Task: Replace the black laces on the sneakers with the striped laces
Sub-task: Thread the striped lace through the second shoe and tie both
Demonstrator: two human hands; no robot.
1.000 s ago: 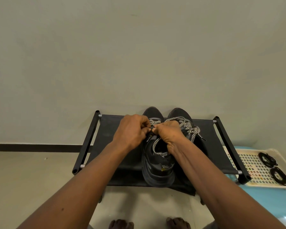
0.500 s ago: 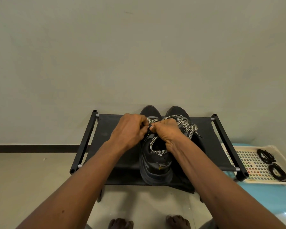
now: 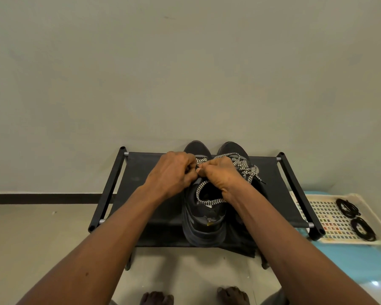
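Black-and-white striped laces [image 3: 209,202] already thread both dark sneakers [image 3: 204,225], and the left hand [image 3: 171,172] and right hand [image 3: 220,175] pinch the left shoe's ends between fingertips, seemingly tying the last knot, while coiled black laces [image 3: 348,208] lie well right of the fingers

A low black shoe rack [image 3: 107,190] of metal tubes stands on the pale smooth floor [image 3: 42,238], close to the far wall. Its black fabric shelf [image 3: 145,172] carries two black sneakers [image 3: 204,227] side by side in the middle, toes to the wall (both have black-and-white striped laces [image 3: 207,202]). To the right, a light blue surface [image 3: 348,260] holds a white perforated plastic tray [image 3: 326,216], and two coils of black laces [image 3: 348,208] lie in it. Two bare feet [image 3: 156,298] rest on the near floor.
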